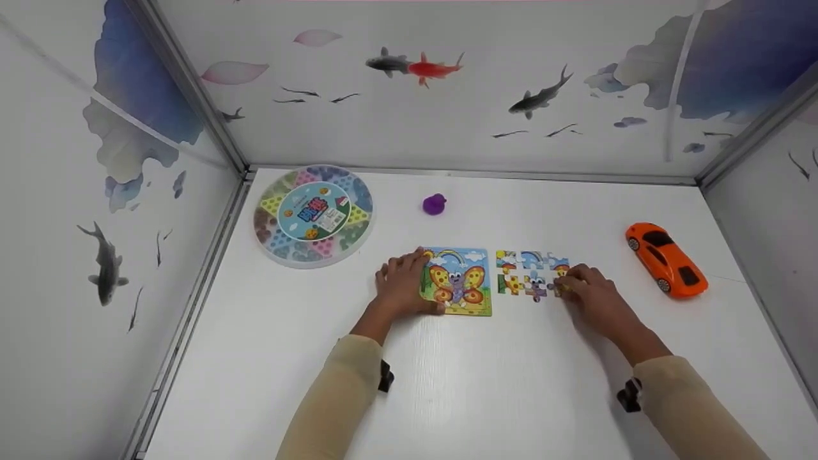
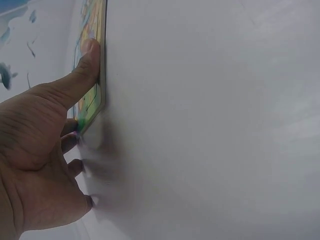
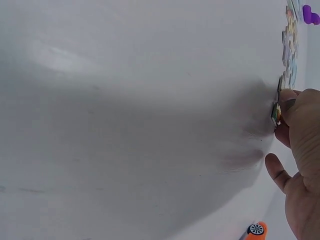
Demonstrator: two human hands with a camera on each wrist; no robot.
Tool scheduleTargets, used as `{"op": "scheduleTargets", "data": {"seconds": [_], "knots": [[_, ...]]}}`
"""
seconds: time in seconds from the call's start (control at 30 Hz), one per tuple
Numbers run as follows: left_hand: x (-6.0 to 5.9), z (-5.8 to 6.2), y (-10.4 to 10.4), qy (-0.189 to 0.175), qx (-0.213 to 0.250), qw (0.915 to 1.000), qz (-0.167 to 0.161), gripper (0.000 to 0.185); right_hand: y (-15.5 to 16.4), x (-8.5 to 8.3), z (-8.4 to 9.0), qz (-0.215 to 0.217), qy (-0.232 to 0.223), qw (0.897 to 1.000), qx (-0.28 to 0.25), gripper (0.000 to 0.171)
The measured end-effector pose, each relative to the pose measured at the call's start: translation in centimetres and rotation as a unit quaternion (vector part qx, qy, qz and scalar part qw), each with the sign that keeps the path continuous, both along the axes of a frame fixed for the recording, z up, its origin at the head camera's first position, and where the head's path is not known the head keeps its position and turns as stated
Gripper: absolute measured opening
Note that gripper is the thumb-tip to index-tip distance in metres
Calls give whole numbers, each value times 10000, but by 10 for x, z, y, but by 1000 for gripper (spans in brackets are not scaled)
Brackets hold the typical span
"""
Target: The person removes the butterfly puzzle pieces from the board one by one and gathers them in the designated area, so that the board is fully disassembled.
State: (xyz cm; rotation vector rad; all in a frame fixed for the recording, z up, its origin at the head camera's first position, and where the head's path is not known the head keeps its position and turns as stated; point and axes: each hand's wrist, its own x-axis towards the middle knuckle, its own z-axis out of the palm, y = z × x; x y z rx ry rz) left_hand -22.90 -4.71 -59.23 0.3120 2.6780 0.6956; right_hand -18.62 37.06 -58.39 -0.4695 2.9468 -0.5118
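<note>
2 grips serve us: our left hand (image 1: 404,284), spread wide, clasps the butterfly board (image 1: 457,287); our right hand (image 1: 594,297) narrowly pinches a puzzle piece (image 3: 276,115) right of it. We should nudge gently, keeping level.

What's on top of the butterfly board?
The left grip: thumb over the near edge, fingers at the left edge of the board. Printed butterfly shows; what's under the grip doesn't.

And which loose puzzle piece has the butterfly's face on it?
In the head view, the bottom middle piece: it shows purple and eyes. The bottom left piece shows yellow wing; the top middle piece, rainbow.
</note>
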Motion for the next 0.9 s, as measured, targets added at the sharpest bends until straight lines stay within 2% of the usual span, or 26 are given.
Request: {"op": "scheduleTargets", "data": {"seconds": [0.33,0.5,0.63,0.9], "knots": [[2,1,-2,-48,21,10000,-60,122,-2,0,0,-8,69,9999,-138,37],[3,4,-4,45,108,9999,-93,120,-8,-3,2,80,284,9990,-339,40],[4,8,-5,136,123,9998,-93,120,-26,-7,6,222,448,9980,-373,41],[0,-4,-3,-11,8,9999,-144,126,-79,-11,7,370,233,9985,-333,44]]}}
